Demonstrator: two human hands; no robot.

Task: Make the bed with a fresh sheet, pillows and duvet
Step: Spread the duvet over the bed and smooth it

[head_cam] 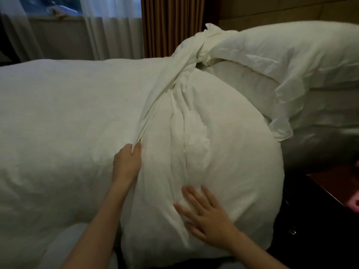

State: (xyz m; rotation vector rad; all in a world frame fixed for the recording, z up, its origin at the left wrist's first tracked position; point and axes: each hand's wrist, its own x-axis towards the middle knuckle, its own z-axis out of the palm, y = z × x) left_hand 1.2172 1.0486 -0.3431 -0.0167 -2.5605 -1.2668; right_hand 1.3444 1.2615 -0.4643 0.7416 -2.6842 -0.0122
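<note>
Two hands on pillow at bed edge, near me. Left hand pinches twisted case; right hand flat, pressing. Soft, light, slumps; likely best gripped by case corners.

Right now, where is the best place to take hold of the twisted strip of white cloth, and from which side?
Probably at its low near end, where the left hand already pinches it. There the twisted strip narrows into a thin bunch standing clear of the duvet. Come from the near side; farther up it looks wound into a knot by the pillow.
</note>
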